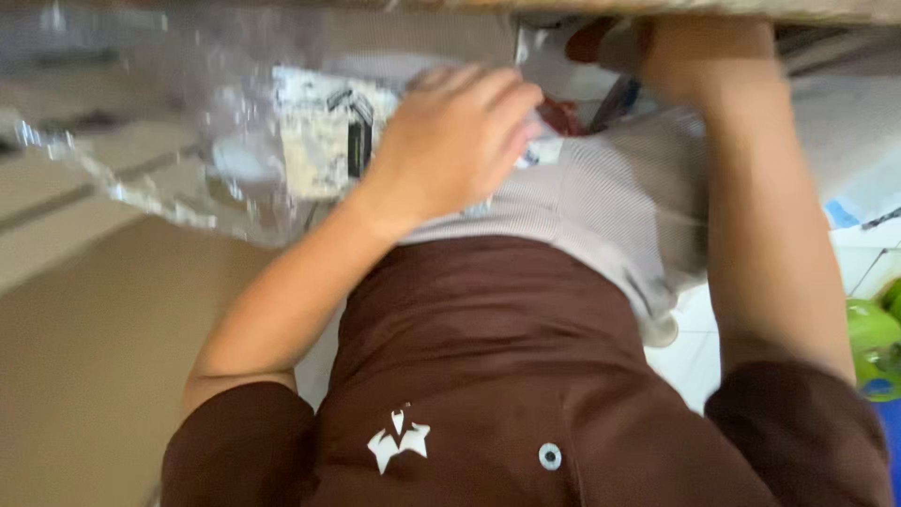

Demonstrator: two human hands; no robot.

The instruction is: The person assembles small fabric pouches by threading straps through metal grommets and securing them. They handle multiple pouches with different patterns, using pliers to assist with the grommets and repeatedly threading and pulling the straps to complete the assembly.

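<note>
Hands on bagged cloth at the frame's top

Plastic point(160, 141), clear and crinkled, fills the upper left of the frame; it looks like the loose wrap of a package, with a pale printed card point(319, 131) showing through it. It is blurred, so its edges are hard to trace, though its lower rim runs down toward the middle left. Below it lies a tan surface point(84, 366), bare in the lower left.

At centre top, the left hand point(455, 141) lies palm down, fingers together and curled over the wrap and the grey ribbed cloth point(610, 207), likely pressing both flat so they do not slide. The cloth spreads from centre to right, over the person's brown shirt point(488, 376), which takes up the lower middle.

The right forearm runs up the right side; the right hand point(699, 52) reaches the top edge and is cut off there, so I cannot tell whether it grips or rests. Room up there is tight under a brown edge. At far right sit white tiles point(868, 263) and a green object point(873, 343).
</note>
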